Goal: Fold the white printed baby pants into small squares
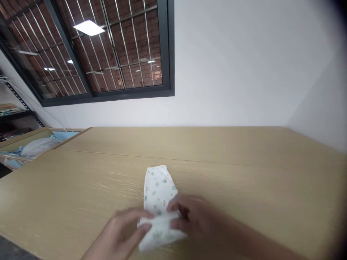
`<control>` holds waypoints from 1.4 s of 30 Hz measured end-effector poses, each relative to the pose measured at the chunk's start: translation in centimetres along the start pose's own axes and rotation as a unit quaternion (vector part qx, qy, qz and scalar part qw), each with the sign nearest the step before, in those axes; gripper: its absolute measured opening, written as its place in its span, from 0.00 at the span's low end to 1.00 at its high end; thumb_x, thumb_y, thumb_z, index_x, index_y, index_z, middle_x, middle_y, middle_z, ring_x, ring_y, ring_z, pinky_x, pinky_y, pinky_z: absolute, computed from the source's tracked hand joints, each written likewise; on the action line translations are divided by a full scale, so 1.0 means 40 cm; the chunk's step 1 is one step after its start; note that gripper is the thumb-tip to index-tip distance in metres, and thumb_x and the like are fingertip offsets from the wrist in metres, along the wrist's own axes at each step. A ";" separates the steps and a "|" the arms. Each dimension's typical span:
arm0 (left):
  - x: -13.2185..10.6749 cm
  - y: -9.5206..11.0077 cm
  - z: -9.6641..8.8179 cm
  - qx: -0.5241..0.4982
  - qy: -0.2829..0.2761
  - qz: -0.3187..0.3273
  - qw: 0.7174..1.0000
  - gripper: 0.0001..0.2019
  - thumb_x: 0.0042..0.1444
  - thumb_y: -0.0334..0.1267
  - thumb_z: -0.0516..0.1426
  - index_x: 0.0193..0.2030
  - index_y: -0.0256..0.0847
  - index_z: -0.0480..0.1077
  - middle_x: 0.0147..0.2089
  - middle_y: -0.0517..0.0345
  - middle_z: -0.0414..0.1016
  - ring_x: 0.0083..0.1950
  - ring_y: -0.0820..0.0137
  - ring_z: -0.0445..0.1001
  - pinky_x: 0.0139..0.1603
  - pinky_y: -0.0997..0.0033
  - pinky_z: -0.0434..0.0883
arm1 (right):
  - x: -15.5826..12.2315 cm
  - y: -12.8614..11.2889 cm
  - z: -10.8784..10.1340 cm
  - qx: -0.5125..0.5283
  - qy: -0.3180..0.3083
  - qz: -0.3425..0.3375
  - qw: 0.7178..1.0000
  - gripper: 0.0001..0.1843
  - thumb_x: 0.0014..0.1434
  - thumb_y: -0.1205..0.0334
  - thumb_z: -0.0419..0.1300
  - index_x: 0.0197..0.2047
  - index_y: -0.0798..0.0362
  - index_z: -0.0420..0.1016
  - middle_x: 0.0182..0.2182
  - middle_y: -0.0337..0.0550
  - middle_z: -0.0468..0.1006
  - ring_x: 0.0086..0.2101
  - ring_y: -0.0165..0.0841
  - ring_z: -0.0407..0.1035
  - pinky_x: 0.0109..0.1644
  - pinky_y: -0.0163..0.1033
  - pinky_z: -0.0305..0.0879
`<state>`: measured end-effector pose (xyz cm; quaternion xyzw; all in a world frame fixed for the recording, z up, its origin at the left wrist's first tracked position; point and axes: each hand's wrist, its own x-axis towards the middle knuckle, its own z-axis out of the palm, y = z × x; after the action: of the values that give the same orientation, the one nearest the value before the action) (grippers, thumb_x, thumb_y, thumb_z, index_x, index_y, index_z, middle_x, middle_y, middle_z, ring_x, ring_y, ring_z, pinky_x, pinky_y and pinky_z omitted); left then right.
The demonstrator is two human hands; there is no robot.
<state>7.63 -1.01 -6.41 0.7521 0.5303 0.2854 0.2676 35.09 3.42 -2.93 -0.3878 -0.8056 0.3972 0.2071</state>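
A white printed cloth [159,191] lies at the bottom centre of the frame, its narrow far end flat on the wooden table [81,180] and its near end raised and bent between two hands. The left hand [116,231], lower left of the cloth, pinches its edge between thumb and forefinger; the right hand [192,215], lower right, grips the opposite side with bent fingers (motion blur hides exactly how the tips meet). Holding both sides probably keeps the near part level and stops the soft fabric slumping, while the far end likely stays put by resting on the tabletop. At the left edge, a wooden tray [73,138] contains pale blue and white soft items [40,146], its raised rim presumably there to contain them. A dark-framed window [168,47] fills the upper left.
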 end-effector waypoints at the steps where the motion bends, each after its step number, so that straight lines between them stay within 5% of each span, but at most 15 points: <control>1: 0.043 -0.002 -0.008 0.000 0.006 0.018 1.000 0.12 0.65 0.51 0.56 0.49 0.56 0.77 0.49 0.61 0.81 0.51 0.67 0.77 0.54 0.67 0.73 | 0.035 0.018 -0.009 0.009 0.016 0.003 1.000 0.10 0.60 0.55 0.65 0.44 0.48 0.76 0.29 0.36 0.76 0.29 0.31 0.68 0.31 0.34 0.61; 4: 0.182 -0.033 -0.008 0.010 0.048 0.064 0.997 0.13 0.67 0.48 0.53 0.47 0.49 0.77 0.48 0.57 0.79 0.48 0.66 0.75 0.49 0.67 0.72 | 0.151 0.075 -0.038 -0.015 0.073 0.008 0.997 0.10 0.61 0.55 0.63 0.44 0.50 0.76 0.30 0.37 0.75 0.30 0.31 0.67 0.32 0.34 0.59; 8: 0.337 -0.105 0.040 0.065 0.107 0.049 0.991 0.12 0.66 0.40 0.52 0.43 0.41 0.77 0.44 0.53 0.78 0.45 0.65 0.75 0.49 0.65 0.70 | 0.293 0.159 -0.050 -0.062 0.120 -0.008 0.991 0.07 0.63 0.61 0.60 0.41 0.55 0.75 0.34 0.42 0.77 0.33 0.33 0.69 0.35 0.36 0.61; 13: 0.414 -0.147 0.069 0.112 0.106 0.044 0.987 0.13 0.65 0.34 0.50 0.40 0.36 0.77 0.41 0.49 0.78 0.47 0.61 0.74 0.52 0.60 0.70 | 0.380 0.250 -0.028 -0.094 0.134 0.011 0.986 0.06 0.63 0.64 0.60 0.41 0.57 0.75 0.37 0.47 0.78 0.37 0.36 0.72 0.41 0.40 0.66; 17: 0.322 -0.110 0.092 0.147 0.119 0.064 0.980 0.15 0.67 0.38 0.49 0.52 0.36 0.73 0.52 0.45 0.75 0.56 0.57 0.72 0.59 0.51 0.68 | 0.359 0.250 -0.014 -0.147 0.167 -0.041 0.974 0.14 0.68 0.61 0.55 0.53 0.57 0.72 0.52 0.54 0.75 0.52 0.41 0.69 0.57 0.46 0.65; 20: 0.185 -0.091 0.187 0.241 0.150 0.119 0.951 0.19 0.68 0.42 0.49 0.61 0.38 0.68 0.59 0.43 0.74 0.58 0.53 0.72 0.58 0.47 0.72 | 0.306 0.193 0.008 -0.206 0.147 -0.138 0.958 0.22 0.72 0.55 0.49 0.64 0.56 0.65 0.60 0.56 0.70 0.61 0.42 0.62 0.66 0.50 0.57; 22: 0.100 -0.104 0.275 0.314 0.185 0.160 0.917 0.26 0.64 0.46 0.52 0.64 0.33 0.65 0.62 0.36 0.71 0.62 0.46 0.70 0.56 0.45 0.74 | 0.266 0.140 0.032 -0.202 0.072 -0.200 0.956 0.27 0.73 0.51 0.48 0.69 0.55 0.60 0.66 0.56 0.65 0.66 0.43 0.56 0.69 0.51 0.52; 24: 0.042 -0.132 0.356 0.361 0.231 0.157 0.890 0.29 0.59 0.52 0.54 0.57 0.29 0.71 0.56 0.30 0.75 0.58 0.38 0.73 0.49 0.42 0.77 | 0.232 0.093 0.060 -0.172 -0.024 -0.255 0.951 0.31 0.73 0.49 0.48 0.72 0.55 0.55 0.70 0.55 0.57 0.69 0.42 0.51 0.71 0.50 0.49; 27: 0.002 -0.174 0.422 0.395 0.223 0.147 0.879 0.26 0.55 0.55 0.59 0.51 0.35 0.77 0.49 0.34 0.79 0.50 0.39 0.78 0.41 0.42 0.79 | 0.201 0.062 0.102 -0.116 -0.139 -0.287 0.941 0.33 0.73 0.47 0.49 0.74 0.53 0.51 0.73 0.52 0.50 0.71 0.39 0.45 0.73 0.46 0.45; 30: -0.010 -0.195 0.431 0.391 0.211 0.131 0.886 0.20 0.54 0.49 0.62 0.50 0.41 0.78 0.46 0.40 0.81 0.48 0.43 0.79 0.41 0.43 0.80 | 0.198 0.083 0.137 -0.100 -0.188 -0.283 0.935 0.32 0.73 0.47 0.49 0.74 0.52 0.54 0.72 0.50 0.54 0.72 0.36 0.42 0.74 0.44 0.41; 34: -0.012 -0.214 0.429 0.379 0.232 0.152 0.883 0.15 0.55 0.47 0.62 0.46 0.42 0.78 0.43 0.43 0.82 0.46 0.47 0.80 0.43 0.46 0.79 | 0.224 0.148 0.161 -0.146 -0.176 -0.287 0.930 0.29 0.73 0.49 0.48 0.72 0.51 0.58 0.69 0.48 0.61 0.71 0.37 0.46 0.74 0.48 0.42; 42: 0.003 -0.211 0.422 0.446 0.236 0.149 0.850 0.34 0.53 0.49 0.61 0.64 0.32 0.66 0.59 0.27 0.73 0.58 0.39 0.75 0.46 0.46 0.79 | 0.351 0.255 0.098 -0.269 -0.104 -0.268 0.919 0.31 0.73 0.47 0.48 0.74 0.48 0.53 0.73 0.49 0.52 0.72 0.41 0.43 0.74 0.54 0.39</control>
<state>14.26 -0.09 -24.05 0.7706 0.5294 0.2237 -0.2756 28.68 16.54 -13.09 -0.1553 -0.9729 0.1330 0.1083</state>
